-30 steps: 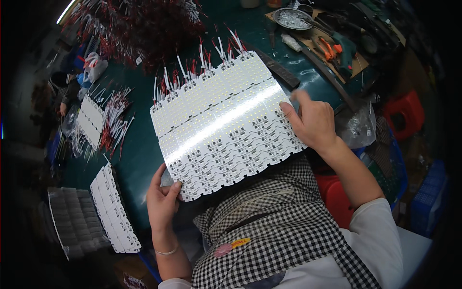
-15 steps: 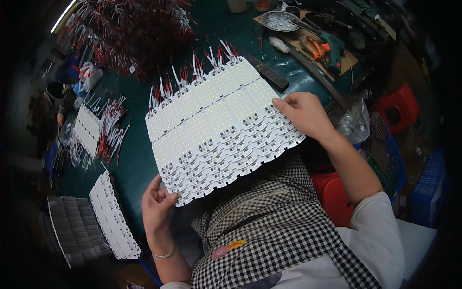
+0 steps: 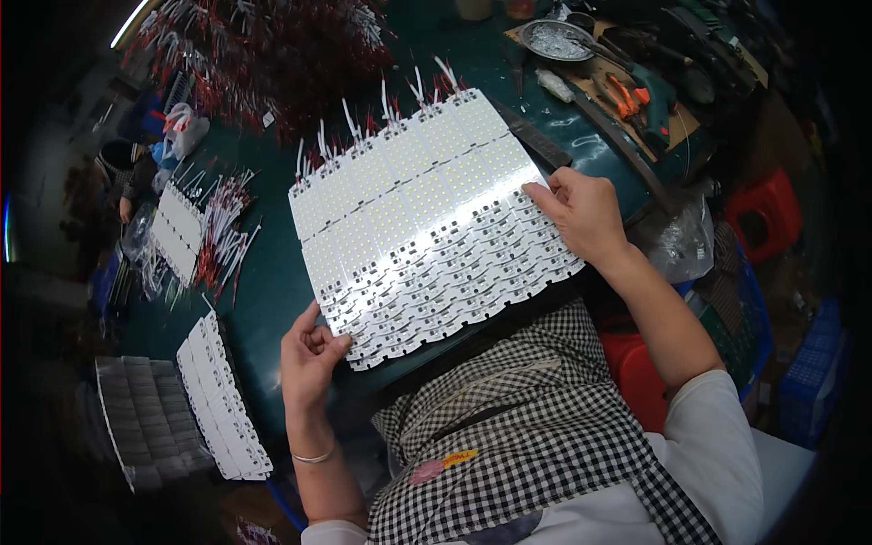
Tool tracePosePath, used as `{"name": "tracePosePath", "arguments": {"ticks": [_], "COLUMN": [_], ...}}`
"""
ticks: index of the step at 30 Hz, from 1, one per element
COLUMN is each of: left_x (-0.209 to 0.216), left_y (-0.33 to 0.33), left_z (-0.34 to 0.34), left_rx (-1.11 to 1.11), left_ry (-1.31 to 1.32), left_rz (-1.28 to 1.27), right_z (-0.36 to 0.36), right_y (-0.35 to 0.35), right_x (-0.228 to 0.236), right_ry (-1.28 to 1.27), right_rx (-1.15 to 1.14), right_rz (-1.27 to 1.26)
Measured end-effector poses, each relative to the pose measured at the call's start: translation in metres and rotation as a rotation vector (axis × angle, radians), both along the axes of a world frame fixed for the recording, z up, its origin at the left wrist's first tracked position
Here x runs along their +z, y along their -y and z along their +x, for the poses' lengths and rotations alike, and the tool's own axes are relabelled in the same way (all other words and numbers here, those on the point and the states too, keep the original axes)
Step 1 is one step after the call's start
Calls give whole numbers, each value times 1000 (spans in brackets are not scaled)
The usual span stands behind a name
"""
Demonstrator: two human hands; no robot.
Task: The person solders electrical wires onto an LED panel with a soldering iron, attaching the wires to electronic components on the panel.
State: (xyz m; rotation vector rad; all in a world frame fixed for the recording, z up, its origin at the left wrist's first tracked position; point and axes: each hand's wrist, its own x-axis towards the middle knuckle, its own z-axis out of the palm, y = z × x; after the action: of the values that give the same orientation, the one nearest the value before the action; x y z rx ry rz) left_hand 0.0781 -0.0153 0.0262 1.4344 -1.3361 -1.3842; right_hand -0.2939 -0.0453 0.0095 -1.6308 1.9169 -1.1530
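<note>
A fanned stack of white LED circuit boards [image 3: 413,204], dotted with small yellow chips, is held at its two near corners above the table edge. My left hand [image 3: 311,352] pinches the near left corner, thumb on top and fingers partly underneath. At the right edge my right hand [image 3: 581,213] grips the boards, its thumb pressed on the upper face. Overlapping notched edges step down toward my checked apron [image 3: 536,409]. Red and white wires [image 3: 385,98] stick out along the stack's far edge. What lies beneath the boards is hidden.
A large bundle of red and white wires [image 3: 263,64] lies on the green table [image 3: 263,318]. More white boards [image 3: 218,400] stand at the left. Far right are a metal bowl [image 3: 556,41], orange-handled pliers [image 3: 622,98] and a red stool [image 3: 766,213].
Both hands have shifted the stack a little away from my apron and tilted it slightly. A bright reflection now crosses its middle. The whole view has also shifted slightly.
</note>
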Motion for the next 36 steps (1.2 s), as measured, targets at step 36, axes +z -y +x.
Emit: {"name": "tracePosePath", "arguments": {"ticks": [36], "left_x": [6], "left_y": [-5], "left_z": [9], "left_rx": [54], "left_ry": [-318], "left_rz": [88], "right_z": [-7], "right_y": [11], "right_x": [16], "right_ry": [130], "right_rx": [-9], "right_rz": [179]}}
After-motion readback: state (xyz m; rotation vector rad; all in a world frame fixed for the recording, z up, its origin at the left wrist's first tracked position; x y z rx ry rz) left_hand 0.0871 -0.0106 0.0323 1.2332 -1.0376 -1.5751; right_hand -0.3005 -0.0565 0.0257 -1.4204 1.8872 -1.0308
